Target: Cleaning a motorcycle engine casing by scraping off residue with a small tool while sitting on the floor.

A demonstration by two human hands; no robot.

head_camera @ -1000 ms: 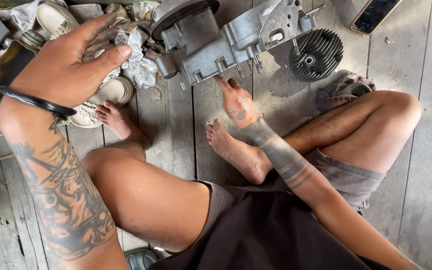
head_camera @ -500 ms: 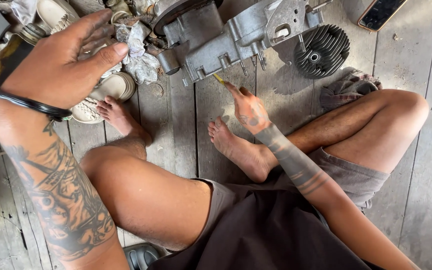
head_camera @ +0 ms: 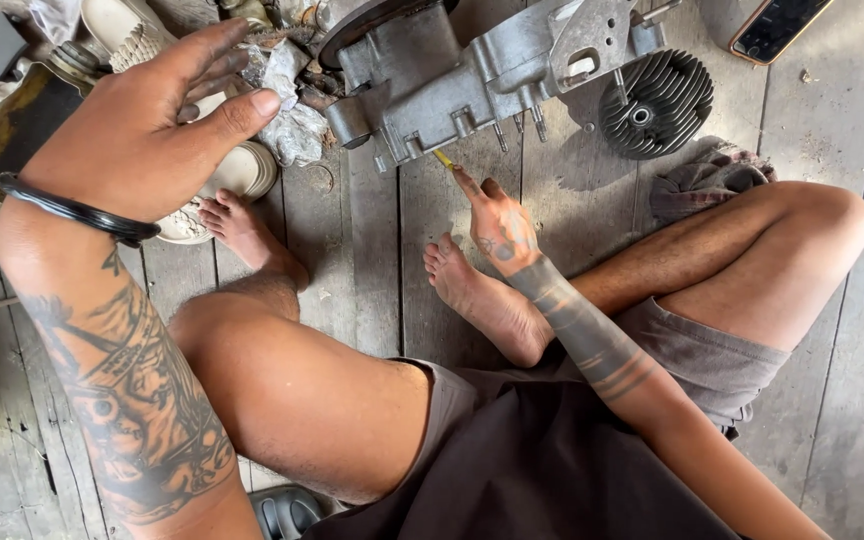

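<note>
**Engine case on plank floor, small yellow-tipped tool at its lower edge**

The engine case (head_camera: 472, 75) lies on the wooden floor (head_camera: 852, 330) just ahead of the person's feet, near the top of the view. Cast grey metal, dull and grimy, with bosses, ribs and short studs along its lower edge. Placed close, so both hands reach it from a cross-legged seat.

Right hand (head_camera: 497, 215): fingers closed around a thin tool (head_camera: 444, 159) with a yellow tip, pointed at the case's underside near the studs. Tip close to the metal; contact cannot be told.

Left hand (head_camera: 142, 125): raised, fingers spread and loosely curled, holding nothing, hovering over clutter at the left.

Beside the case on the right, a round finned cylinder head (head_camera: 655, 102), dark, with a central hole. Below it a crumpled grey rag (head_camera: 707, 180). A phone (head_camera: 780, 25) lies at the top right. At left: crumpled plastic wrap (head_camera: 292, 110), a pale sandal (head_camera: 237, 175).
</note>
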